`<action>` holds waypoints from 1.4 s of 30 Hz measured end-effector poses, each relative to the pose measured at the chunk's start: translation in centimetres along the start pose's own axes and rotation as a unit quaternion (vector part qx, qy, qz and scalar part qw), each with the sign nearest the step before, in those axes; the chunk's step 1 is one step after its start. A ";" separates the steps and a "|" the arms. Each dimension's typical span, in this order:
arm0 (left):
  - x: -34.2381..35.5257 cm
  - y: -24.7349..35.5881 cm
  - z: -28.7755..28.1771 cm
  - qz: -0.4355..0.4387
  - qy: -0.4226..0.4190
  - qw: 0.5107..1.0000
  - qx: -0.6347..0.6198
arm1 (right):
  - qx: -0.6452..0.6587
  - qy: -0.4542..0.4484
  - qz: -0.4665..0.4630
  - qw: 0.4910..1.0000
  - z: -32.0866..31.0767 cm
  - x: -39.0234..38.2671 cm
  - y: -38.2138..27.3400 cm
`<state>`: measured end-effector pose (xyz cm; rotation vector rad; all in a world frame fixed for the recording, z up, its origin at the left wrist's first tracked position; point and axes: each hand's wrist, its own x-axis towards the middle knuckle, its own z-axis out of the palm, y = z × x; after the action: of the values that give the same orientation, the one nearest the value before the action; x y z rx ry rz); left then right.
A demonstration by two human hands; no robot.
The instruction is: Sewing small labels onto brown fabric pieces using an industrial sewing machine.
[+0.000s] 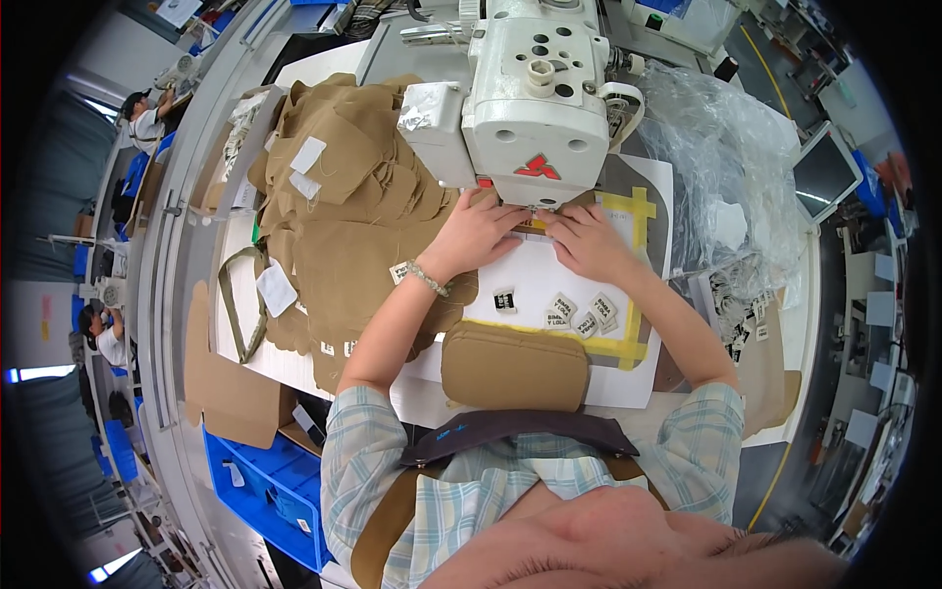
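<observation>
My left hand (472,232) rests at the white sewing machine (535,108)'s needle area, fingers bent and apart, tips beside a small yellow strip (530,225). My right hand (589,243) faces it from the right, fingers also bent and apart, pressing down. Whatever lies under the fingertips is too small to make out. Below them is a white sheet (530,273) edged with yellow tape, bearing several small labels (557,309). A folded tan piece (512,368) lies near me, and a large pile of tan pieces (348,275) is beside my left forearm.
Crumpled clear plastic (706,177) lies right, near a tablet (827,172) and more labels (741,329). An olive strap (242,304) and cardboard (235,393) are left, above a blue bin (260,496). Two co-workers (142,123) (110,339) sit at machines along the left.
</observation>
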<state>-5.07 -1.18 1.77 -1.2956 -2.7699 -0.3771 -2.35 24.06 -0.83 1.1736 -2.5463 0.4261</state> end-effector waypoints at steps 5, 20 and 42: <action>-0.5 0.5 1.1 -0.005 0.034 0.999 0.032 | -0.004 0.022 0.000 1.000 0.0 0.2 -0.2; -0.6 1.6 1.4 -0.022 0.050 0.997 0.058 | -0.006 0.033 -0.012 0.999 0.1 0.0 -0.5; 0.6 -0.3 0.4 -0.051 0.003 0.999 -0.018 | 0.027 0.122 0.001 0.992 -0.5 -0.4 -0.2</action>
<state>-5.66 -0.86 1.44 -1.1614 -2.8456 -0.4389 -1.92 24.41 -0.56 1.0668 -2.3393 0.6037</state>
